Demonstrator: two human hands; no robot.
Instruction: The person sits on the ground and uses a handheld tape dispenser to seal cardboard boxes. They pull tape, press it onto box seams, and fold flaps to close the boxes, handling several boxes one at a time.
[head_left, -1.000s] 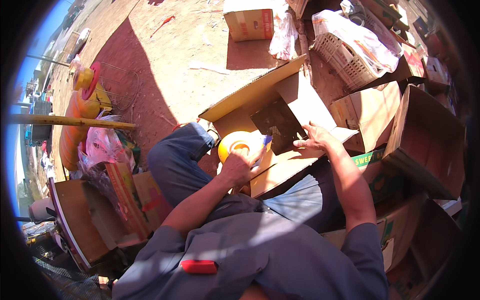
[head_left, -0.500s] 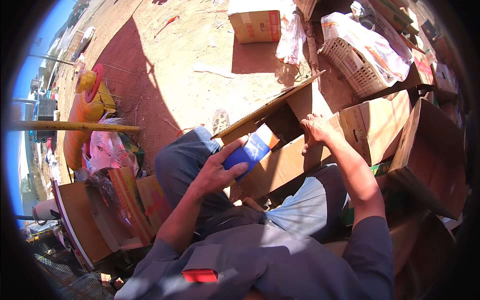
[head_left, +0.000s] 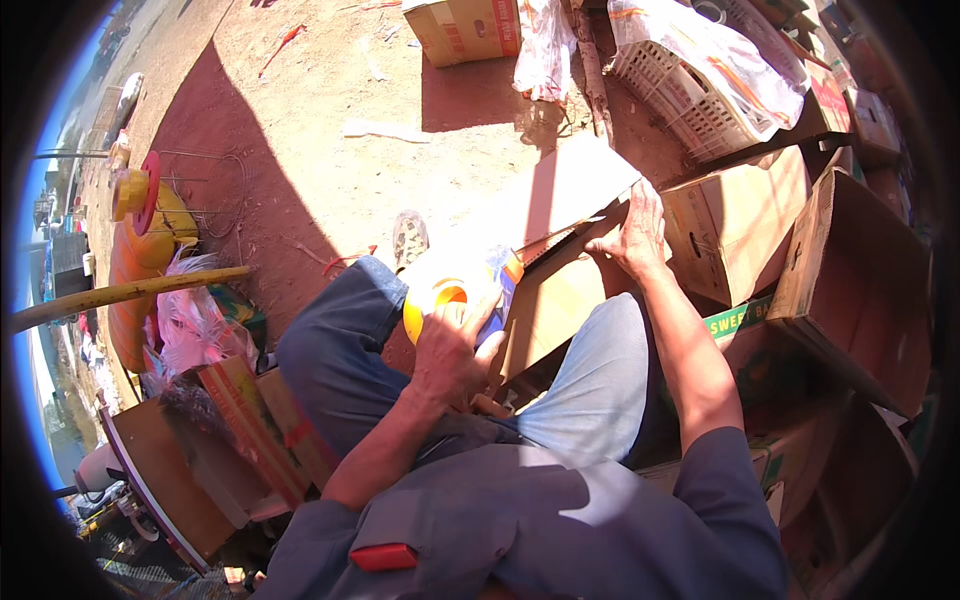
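Between my knees stands a cardboard box (head_left: 555, 315) with its long pale flap (head_left: 580, 185) folded down across the top. My left hand (head_left: 448, 360) grips a thick roll of packing tape (head_left: 413, 318), blue around the outside, with a yellow and white end and a round hole. Sun glare washes out part of the roll. At the right end of the flap rests my right hand (head_left: 637, 238), fingers apart, touching the flap and the box edge. The box's inside is mostly hidden beneath the flap.
An upright carton (head_left: 735, 225) and a larger open carton (head_left: 865, 300) stand to the right. Beyond them sits a plastic crate (head_left: 665, 100) covered with clear film. More cartons (head_left: 240, 430), a yellow pole (head_left: 130, 297) and an orange-yellow bundle (head_left: 140, 290) lie left.
The long flap, upright before, now lies over the box top. My right hand has moved to the flap's right end. My left hand has turned the roll, showing its holed end.
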